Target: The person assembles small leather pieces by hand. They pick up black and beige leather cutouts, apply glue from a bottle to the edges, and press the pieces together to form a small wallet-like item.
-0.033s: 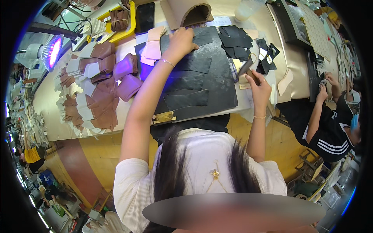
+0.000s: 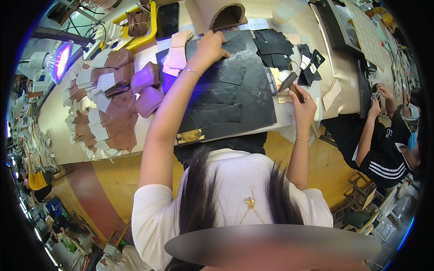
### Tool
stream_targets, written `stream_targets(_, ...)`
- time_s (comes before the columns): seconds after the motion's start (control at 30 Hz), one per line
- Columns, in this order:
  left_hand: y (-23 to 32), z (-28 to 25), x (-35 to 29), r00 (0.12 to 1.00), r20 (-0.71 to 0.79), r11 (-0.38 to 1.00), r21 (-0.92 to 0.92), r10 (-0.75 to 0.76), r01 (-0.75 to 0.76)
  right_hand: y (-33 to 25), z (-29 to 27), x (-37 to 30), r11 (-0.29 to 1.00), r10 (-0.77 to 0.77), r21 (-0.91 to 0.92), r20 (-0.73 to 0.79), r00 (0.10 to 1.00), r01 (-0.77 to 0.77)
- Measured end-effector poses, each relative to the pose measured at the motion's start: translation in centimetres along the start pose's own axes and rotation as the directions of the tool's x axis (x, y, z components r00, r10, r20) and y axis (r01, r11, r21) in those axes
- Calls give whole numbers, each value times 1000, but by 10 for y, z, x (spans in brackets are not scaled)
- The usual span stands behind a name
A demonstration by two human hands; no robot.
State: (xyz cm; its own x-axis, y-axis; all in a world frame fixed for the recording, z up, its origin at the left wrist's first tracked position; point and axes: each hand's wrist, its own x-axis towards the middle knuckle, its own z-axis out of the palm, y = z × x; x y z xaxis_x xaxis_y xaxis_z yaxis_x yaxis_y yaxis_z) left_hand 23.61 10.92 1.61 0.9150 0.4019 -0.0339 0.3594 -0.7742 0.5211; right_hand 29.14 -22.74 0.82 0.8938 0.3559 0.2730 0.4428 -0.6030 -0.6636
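My right hand [image 2: 304, 108] grips a hammer [image 2: 288, 81] by its handle, the dark head raised beside the board's right edge. At the far side of the dark board [image 2: 260, 101], my left hand [image 2: 210, 46] rests on a black leather piece [image 2: 235, 43]. Its thumb is stretched apart from the fingers, whose tips are partly hidden. More black strips [image 2: 219, 115] lie in a row down the board toward me. A stack of pale pink pieces [image 2: 176, 54] sits left of my left wrist.
Brown and white pieces [image 2: 120, 119] fan out at left under a lit lamp [image 2: 61, 61]. Black pieces [image 2: 273, 47] and scissors [image 2: 271, 83] lie at the board's right. A phone [image 2: 168, 20] and yellow tray [image 2: 151, 27] are at the back. A co-worker [image 2: 384, 149] sits at right.
The hammer head has tilted and dropped slightly toward the right, along with my right hand. My left hand has shifted barely leftward on the black piece.
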Motion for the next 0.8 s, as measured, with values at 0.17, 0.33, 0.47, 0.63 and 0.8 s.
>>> stream_targets(0.17,-2,-13,-1,998,53,973,-229,37,-24,31,-16,-17,954,-126,-272,22,992,127)
stream_targets(0.33,2,-55,-24,993,68,940,-333,101,-73,4,-25,6,910,-259,-348,-51,965,225)
stream_targets(0.47,9,-38,-52,904,392,984,-121,170,-133,-33,-7,6,968,-245,-41,46,968,247)
stream_targets(0.63,-2,-10,-67,967,93,954,165,239,-252,-95,38,-31,833,-553,284,434,711,475)
stream_targets(0.8,-5,-13,-64,956,251,987,1,153,-158,-137,66,-52,774,-563,154,610,558,614)
